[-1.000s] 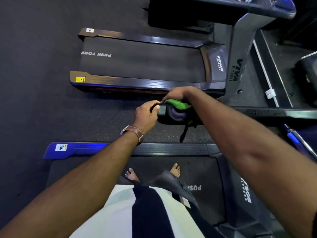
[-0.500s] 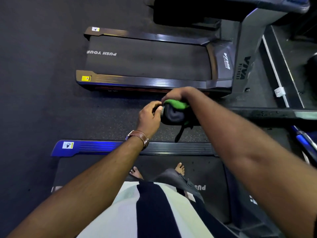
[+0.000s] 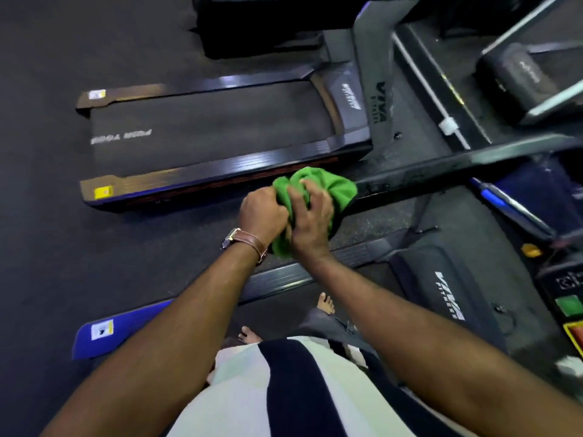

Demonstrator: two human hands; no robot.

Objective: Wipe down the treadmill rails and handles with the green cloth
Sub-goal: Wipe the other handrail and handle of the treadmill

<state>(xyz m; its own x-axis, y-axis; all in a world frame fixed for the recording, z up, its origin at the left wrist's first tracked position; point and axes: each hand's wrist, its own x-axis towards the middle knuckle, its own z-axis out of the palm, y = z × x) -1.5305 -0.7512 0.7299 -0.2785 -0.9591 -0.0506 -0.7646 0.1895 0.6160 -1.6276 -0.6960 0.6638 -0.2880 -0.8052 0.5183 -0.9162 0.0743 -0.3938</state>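
A green cloth (image 3: 328,187) is bunched over the free end of the black treadmill handrail (image 3: 457,167), which runs off to the right. My left hand (image 3: 263,212), with a brown-strapped watch on the wrist, grips the cloth's left part in a fist. My right hand (image 3: 310,217) lies over the cloth from the near side with fingers curled into it. The rail's end is hidden under the cloth and my hands.
I stand barefoot on the treadmill belt (image 3: 277,313), beside its left side rail (image 3: 284,275) with a blue end cap (image 3: 120,329). A second treadmill (image 3: 214,134) lies beyond a strip of dark floor (image 3: 126,247). The console (image 3: 568,298) is at the right edge.
The cloth now shows as a large bunch over the rail end instead of a thin strip. My right hand has turned onto its near side, and my left fist has closed on it. The camera swung.
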